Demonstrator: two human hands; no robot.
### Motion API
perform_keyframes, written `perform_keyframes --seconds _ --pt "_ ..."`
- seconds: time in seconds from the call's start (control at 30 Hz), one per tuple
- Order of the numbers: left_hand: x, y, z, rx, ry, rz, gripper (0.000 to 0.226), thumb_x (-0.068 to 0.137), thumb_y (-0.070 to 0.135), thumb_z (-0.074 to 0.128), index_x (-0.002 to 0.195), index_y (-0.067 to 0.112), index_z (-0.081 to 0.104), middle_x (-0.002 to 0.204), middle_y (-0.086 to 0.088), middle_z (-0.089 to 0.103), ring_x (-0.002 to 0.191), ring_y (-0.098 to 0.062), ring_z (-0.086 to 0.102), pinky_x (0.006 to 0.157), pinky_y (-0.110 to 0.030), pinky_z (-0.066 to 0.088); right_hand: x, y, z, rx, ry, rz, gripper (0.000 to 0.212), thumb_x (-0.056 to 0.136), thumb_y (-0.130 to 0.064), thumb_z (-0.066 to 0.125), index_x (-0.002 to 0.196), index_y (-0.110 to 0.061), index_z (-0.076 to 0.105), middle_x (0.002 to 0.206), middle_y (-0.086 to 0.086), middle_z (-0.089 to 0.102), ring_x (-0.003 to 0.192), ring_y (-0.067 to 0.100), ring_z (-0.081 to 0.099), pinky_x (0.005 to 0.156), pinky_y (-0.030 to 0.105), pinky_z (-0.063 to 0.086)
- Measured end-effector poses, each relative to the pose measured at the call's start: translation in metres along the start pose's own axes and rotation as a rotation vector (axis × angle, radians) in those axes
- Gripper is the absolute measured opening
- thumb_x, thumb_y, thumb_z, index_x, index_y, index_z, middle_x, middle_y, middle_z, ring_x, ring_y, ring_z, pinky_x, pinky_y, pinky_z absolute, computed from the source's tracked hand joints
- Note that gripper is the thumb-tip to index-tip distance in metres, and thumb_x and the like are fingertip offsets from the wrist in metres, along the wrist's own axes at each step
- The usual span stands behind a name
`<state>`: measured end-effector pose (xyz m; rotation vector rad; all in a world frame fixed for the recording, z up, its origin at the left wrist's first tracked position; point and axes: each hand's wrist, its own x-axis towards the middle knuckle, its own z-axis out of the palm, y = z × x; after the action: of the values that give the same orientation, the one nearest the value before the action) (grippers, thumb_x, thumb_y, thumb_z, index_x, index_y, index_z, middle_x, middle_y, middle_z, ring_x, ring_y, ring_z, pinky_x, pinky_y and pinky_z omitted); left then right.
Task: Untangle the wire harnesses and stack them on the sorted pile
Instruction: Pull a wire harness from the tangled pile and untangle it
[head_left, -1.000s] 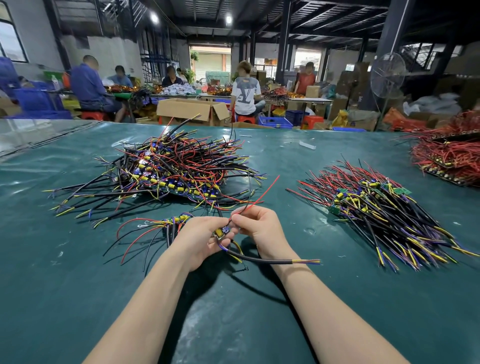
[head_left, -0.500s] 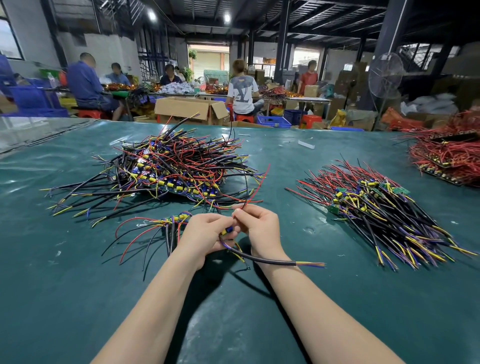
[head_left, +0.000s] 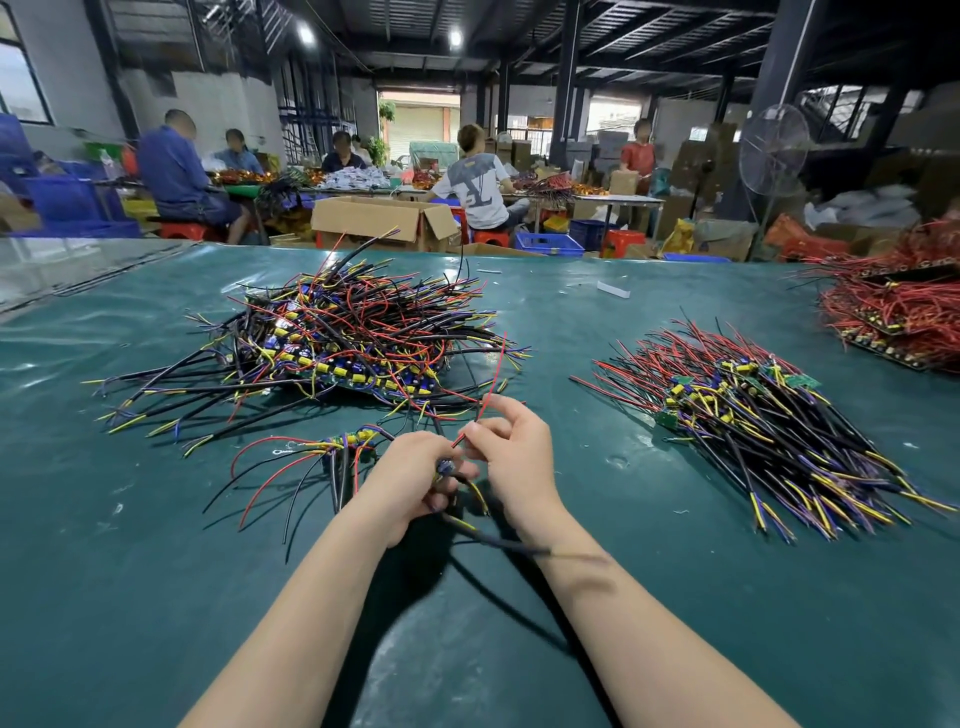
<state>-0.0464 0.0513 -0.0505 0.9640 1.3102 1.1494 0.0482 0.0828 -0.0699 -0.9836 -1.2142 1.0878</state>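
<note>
Both hands, left hand (head_left: 410, 475) and right hand (head_left: 511, 457), gripped one harness (head_left: 447, 467); tangled heap (head_left: 353, 343) remained large mid-surface, sorted pile (head_left: 753, 415) growing toward the right edge.

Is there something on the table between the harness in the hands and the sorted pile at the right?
Nothing visible blocks that way. The harness is held by the left hand and the right hand; between them and the sorted pile lies only bare green table cover.
</note>
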Motion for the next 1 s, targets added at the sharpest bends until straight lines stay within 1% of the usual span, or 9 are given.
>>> perform_keyframes --seconds 0.13,0.2,0.33,0.4,0.53,0.63,0.73,0.8,1.0 --pt "0.000 -0.001 0.002 0.060 0.002 0.119 0.023 0.093 0.009 0.046 0.069 0.010 0.047 0.050 0.000 0.050 0.031 -0.003 0.026 0.032 -0.011 0.016 0.000 -0.007 -0.001 0.233 0.014 0.109 0.019 0.085 0.011 0.049 0.094 -0.005 0.054 0.058 0.000 0.062 0.049 0.006 0.054 0.053 0.015 0.047" --pt "0.001 -0.003 0.001 0.104 0.018 0.156 0.025 0.093 0.011 0.049 0.068 0.012 0.048 0.049 0.001 0.050 0.029 -0.002 0.026 0.032 -0.012 0.017 -0.002 -0.008 0.000 0.211 0.001 0.154 0.018 0.086 0.009 0.049 0.084 -0.007 0.057 0.063 0.004 0.061 0.051 0.007 0.056 0.051 0.015 0.045" --pt "0.005 -0.009 0.004 0.492 0.161 0.307 0.023 0.089 0.016 0.055 0.066 0.018 0.057 0.051 0.005 0.058 0.036 -0.003 0.038 0.048 -0.023 0.029 -0.001 -0.006 -0.006 -0.391 0.101 0.041 0.010 0.078 -0.004 0.059 0.072 -0.010 0.067 0.066 0.005 0.065 0.062 0.015 0.060 0.060 0.023 0.046" --pt "0.005 -0.009 0.005 0.579 0.191 0.325 0.021 0.088 0.017 0.056 0.067 0.020 0.059 0.055 0.005 0.062 0.043 -0.005 0.045 0.054 -0.024 0.033 0.000 -0.007 -0.008 -0.547 0.106 0.008 0.012 0.073 -0.010 0.060 0.064 -0.014 0.067 0.064 0.002 0.063 0.064 0.016 0.056 0.061 0.024 0.041" --pt "0.003 -0.009 0.004 0.328 0.121 0.192 0.021 0.091 0.010 0.053 0.070 0.015 0.057 0.062 0.001 0.062 0.046 -0.004 0.054 0.039 -0.012 0.037 0.000 -0.007 -0.004 -0.391 0.094 0.050 0.031 0.076 -0.002 0.057 0.051 -0.020 0.054 0.059 0.004 0.059 0.060 0.019 0.054 0.059 0.028 0.044" --pt "0.001 -0.006 0.003 0.153 0.062 0.098 0.022 0.091 0.005 0.049 0.071 0.012 0.054 0.060 0.000 0.059 0.040 -0.002 0.052 0.034 -0.010 0.030 0.001 -0.008 -0.004 0.024 0.026 0.218 0.028 0.084 0.006 0.050 0.061 -0.011 0.053 0.055 0.004 0.049 0.039 0.007 0.047 0.039 0.016 0.038" --pt "0.001 -0.003 0.004 0.102 0.069 0.096 0.021 0.087 0.001 0.049 0.067 0.008 0.053 0.052 0.000 0.050 0.036 -0.006 0.039 0.033 -0.012 0.020 0.002 -0.010 -0.007 0.388 -0.029 0.383 0.022 0.089 0.007 0.048 0.074 -0.008 0.053 0.053 0.002 0.048 0.033 0.003 0.046 0.035 0.014 0.038" --pt "0.001 -0.004 0.003 0.111 0.108 0.119 0.023 0.084 0.002 0.050 0.062 0.009 0.051 0.047 0.001 0.046 0.033 -0.005 0.035 0.032 -0.012 0.019 0.001 -0.011 -0.007 0.447 -0.096 0.442 0.020 0.091 0.005 0.047 0.077 -0.008 0.054 0.051 0.001 0.050 0.033 0.003 0.047 0.036 0.013 0.039" --pt "0.001 -0.004 0.000 0.147 0.114 0.132 0.023 0.083 0.006 0.057 0.061 0.010 0.055 0.036 0.008 0.045 0.029 -0.003 0.036 0.031 -0.012 0.020 0.004 -0.016 -0.017 0.316 -0.204 0.416 0.019 0.088 0.002 0.054 0.073 -0.007 0.061 0.046 -0.003 0.053 0.037 0.001 0.046 0.039 0.012 0.040"
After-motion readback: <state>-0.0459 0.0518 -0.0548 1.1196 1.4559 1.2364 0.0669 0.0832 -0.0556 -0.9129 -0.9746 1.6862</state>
